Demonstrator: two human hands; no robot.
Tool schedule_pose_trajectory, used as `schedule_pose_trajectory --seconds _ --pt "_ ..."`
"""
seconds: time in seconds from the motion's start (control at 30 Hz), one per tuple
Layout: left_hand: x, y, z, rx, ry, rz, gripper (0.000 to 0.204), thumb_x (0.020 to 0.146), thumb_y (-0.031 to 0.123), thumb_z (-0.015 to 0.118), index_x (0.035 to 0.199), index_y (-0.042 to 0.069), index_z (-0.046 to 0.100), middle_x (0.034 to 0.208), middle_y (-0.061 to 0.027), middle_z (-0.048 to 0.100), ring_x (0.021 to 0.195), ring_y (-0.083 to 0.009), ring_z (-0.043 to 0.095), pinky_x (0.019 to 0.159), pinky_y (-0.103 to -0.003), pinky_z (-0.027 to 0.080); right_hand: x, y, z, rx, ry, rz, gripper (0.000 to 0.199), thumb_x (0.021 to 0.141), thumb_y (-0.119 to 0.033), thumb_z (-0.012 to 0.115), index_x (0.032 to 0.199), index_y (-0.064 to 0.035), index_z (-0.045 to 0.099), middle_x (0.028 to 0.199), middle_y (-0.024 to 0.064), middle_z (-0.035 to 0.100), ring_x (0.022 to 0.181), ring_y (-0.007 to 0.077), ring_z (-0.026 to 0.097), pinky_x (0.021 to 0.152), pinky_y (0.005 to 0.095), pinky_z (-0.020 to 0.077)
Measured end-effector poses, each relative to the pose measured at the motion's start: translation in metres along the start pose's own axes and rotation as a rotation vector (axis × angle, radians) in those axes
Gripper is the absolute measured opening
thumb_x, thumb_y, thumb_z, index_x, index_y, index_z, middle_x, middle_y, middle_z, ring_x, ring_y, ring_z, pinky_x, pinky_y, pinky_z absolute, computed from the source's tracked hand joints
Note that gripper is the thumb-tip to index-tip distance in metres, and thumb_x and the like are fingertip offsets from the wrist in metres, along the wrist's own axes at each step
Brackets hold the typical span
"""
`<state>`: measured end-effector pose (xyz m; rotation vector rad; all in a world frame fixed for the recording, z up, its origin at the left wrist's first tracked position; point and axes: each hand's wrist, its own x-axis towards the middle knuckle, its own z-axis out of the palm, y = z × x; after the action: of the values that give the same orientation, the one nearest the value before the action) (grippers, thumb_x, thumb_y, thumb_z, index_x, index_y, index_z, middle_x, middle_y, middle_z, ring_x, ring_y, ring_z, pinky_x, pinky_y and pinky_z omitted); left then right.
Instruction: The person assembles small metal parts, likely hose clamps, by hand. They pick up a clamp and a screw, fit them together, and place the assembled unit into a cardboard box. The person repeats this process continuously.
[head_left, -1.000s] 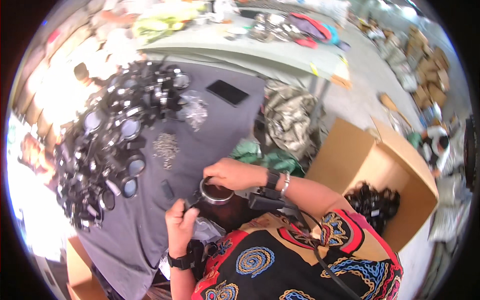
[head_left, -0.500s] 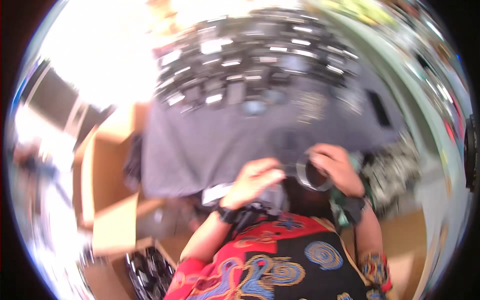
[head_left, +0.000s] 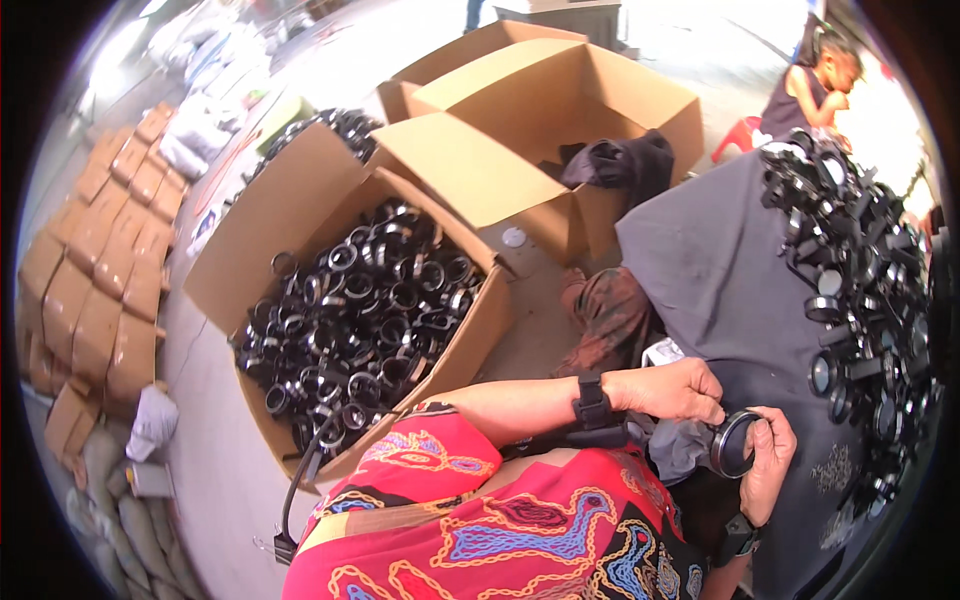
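In my right hand (head_left: 768,460) is a round black part (head_left: 735,444) with a shiny rim, tilted on edge; thumb and fingers grip its right side. My left hand (head_left: 672,389) has its fingers curled and pressed together. Their tips come close to the upper left of the rim, and whatever they pinch is hidden. Below the left hand lies a grey cloth (head_left: 682,447) over my lap. A dark cloth-covered table (head_left: 715,260) stands beyond my hands, with a pile of black ringed parts (head_left: 850,290) along its right side.
An open carton (head_left: 470,350) full of black rings (head_left: 355,300) stands at my left. Behind it is another open carton (head_left: 640,95) with dark cloth (head_left: 625,165) over its edge. Stacked boxes (head_left: 105,250) rise at far left. A person (head_left: 815,90) sits beyond the table.
My view has swung to the left, bringing the cartons into the middle. The round part stays in my right hand. My left hand has come closer to it, its fingers now curled.
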<state>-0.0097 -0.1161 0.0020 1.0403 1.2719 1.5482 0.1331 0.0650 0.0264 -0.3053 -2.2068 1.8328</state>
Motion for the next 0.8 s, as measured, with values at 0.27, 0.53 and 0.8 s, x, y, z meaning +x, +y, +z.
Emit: schedule_pose_trajectory --seconds 0.27,0.53,0.8 --pt "-0.102 0.058 -0.083 0.292 0.511 -0.051 0.029 0.088 0.019 0.061 0.065 0.003 0.05 0.063 0.0035 0.046 0.062 -0.0062 0.044 0.055 -0.025 0.037 0.006 -0.003 0.016 0.082 0.016 -0.005 0.025 0.097 -0.02 0.056 0.108 0.0015 0.064 0.081 0.0046 0.062 0.056 0.0048 0.046 0.05 0.0199 0.0364" --pt "-0.239 0.098 -0.171 1.683 0.821 -0.836 0.033 0.082 0.03 0.061 0.102 0.005 0.068 0.093 -0.0215 0.065 0.092 -0.0394 0.059 0.079 -0.047 0.047 -0.001 0.023 -0.015 0.083 0.067 0.084 0.019 0.094 -0.013 0.061 0.109 -0.0026 0.066 0.087 0.001 0.068 0.072 0.0057 0.057 0.061 0.0225 0.0466" --pt "-0.007 0.068 -0.108 1.093 0.494 0.033 0.035 0.088 0.031 0.07 0.11 0.004 0.069 0.098 -0.0168 0.071 0.083 -0.0312 0.068 0.074 -0.037 0.055 -0.058 -0.016 -0.088 -0.299 0.644 -0.205 0.016 0.088 -0.015 0.064 0.095 -0.0012 0.063 0.079 0.0084 0.066 0.071 0.015 0.061 0.066 0.0311 0.0477"
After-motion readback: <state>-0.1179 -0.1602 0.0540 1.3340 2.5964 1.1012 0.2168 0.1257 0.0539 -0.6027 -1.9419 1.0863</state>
